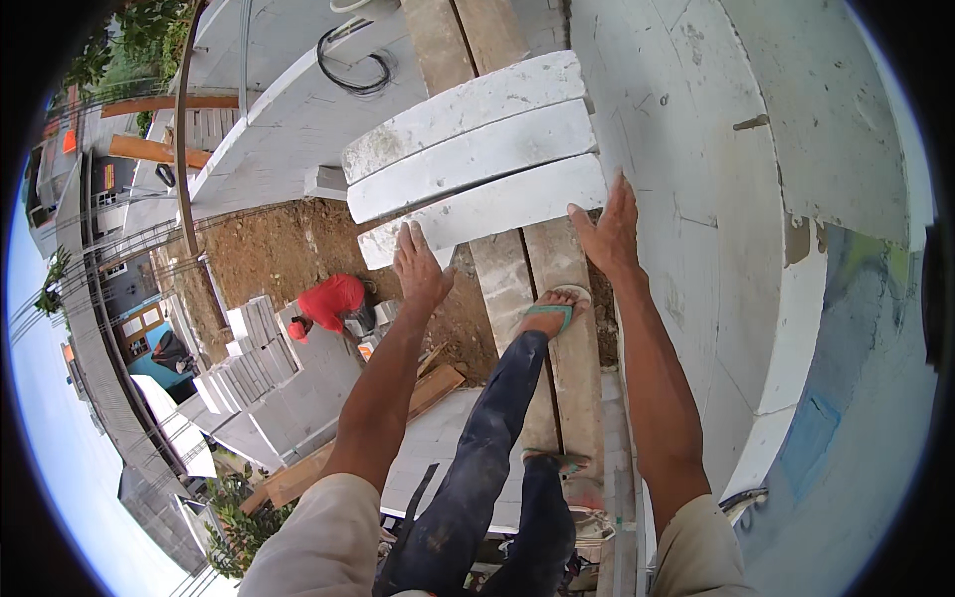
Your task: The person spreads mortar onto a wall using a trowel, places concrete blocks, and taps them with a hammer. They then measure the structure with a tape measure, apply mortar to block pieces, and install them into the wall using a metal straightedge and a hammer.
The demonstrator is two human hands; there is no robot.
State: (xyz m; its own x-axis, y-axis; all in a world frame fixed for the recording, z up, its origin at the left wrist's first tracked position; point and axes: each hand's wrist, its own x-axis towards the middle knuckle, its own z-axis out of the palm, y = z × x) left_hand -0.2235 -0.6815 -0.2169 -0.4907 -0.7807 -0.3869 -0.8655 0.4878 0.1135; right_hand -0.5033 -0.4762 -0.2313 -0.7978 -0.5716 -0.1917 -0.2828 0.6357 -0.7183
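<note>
Three long white blocks (468,137) lie side by side across two concrete-stained planks (557,388). My left hand (418,269) touches the front edge of the nearest block (477,204) toward its left end, fingers stretched out. At that block's right end, my right hand (612,229) has its thumb at the front corner and its fingers extended upward along the end. My feet in flip-flops (552,316) stand on the planks below.
Far below on the left, a person in red (328,298) bends beside stacked white blocks (249,368) on bare soil (259,249). A white wall (696,298) runs along my right. Black cable coils (353,70) lie beyond the blocks; overhead wires cross at left.
</note>
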